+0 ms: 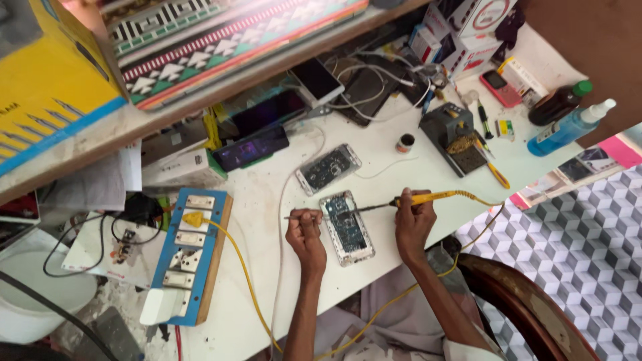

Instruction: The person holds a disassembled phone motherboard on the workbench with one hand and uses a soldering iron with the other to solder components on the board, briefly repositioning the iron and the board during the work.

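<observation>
Gripping a yellow-handled soldering iron [428, 198], the person's right hand [412, 224] is clenched around its handle, with the metal tip reaching left onto an opened phone [347, 227]. That phone lies flat on the white worktable [267, 267] just in front of the person, its circuit board exposed, between the two hands. The left hand [304, 230] is closed on a thin metal tool [301, 215], probably tweezers, held at the phone's upper left edge. A yellow cord [468, 241] trails from the iron down past the right forearm.

To the left, a blue socket board [189, 257] sits on the table with a yellow plug [192, 218] in it. Just beyond the hands lies a second opened phone [328, 168], well apart from the first. Farther right stand a grey soldering stand [448, 134], a small dark pot [404, 142], a blue spray bottle [568, 127] and a brown bottle [558, 101]. At the far edge, dark phones [257, 144] and tangled white cables [374, 73] lie under a shelf [200, 93].
</observation>
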`<state>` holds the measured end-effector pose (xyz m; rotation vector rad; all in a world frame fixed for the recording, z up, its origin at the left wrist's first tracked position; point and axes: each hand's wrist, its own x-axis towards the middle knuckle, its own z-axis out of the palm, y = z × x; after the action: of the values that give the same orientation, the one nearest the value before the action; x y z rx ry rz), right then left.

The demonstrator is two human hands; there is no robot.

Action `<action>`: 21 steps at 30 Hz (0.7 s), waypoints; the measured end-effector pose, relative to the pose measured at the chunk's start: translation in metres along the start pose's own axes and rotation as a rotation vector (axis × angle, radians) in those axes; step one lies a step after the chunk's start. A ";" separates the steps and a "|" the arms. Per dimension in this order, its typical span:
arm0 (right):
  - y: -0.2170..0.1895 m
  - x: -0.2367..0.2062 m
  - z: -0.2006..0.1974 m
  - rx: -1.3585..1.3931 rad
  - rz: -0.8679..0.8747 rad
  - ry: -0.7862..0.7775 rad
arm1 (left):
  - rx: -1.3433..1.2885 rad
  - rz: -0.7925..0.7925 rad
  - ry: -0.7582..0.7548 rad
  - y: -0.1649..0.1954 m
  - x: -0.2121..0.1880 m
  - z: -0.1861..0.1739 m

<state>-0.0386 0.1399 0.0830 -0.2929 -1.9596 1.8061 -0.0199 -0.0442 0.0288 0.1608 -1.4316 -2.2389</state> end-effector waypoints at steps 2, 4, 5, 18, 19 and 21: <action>0.002 -0.002 0.000 0.032 0.034 0.016 | 0.005 -0.014 -0.008 0.000 0.000 -0.001; 0.005 -0.002 0.000 0.095 0.054 0.033 | -0.004 0.001 -0.016 0.001 0.000 -0.001; 0.005 -0.001 0.001 0.140 0.058 0.043 | -0.010 0.009 -0.019 0.002 0.000 -0.001; 0.015 0.001 0.000 0.066 0.051 0.086 | -0.001 0.018 0.008 -0.017 0.002 -0.010; 0.017 0.001 -0.001 0.031 0.030 0.085 | -0.016 0.035 -0.004 -0.019 0.002 -0.014; 0.018 0.003 -0.004 -0.084 0.007 0.106 | 0.010 0.010 0.011 -0.025 -0.001 -0.016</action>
<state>-0.0416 0.1469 0.0655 -0.4145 -1.9650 1.6798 -0.0222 -0.0484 -0.0006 0.1686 -1.4346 -2.2205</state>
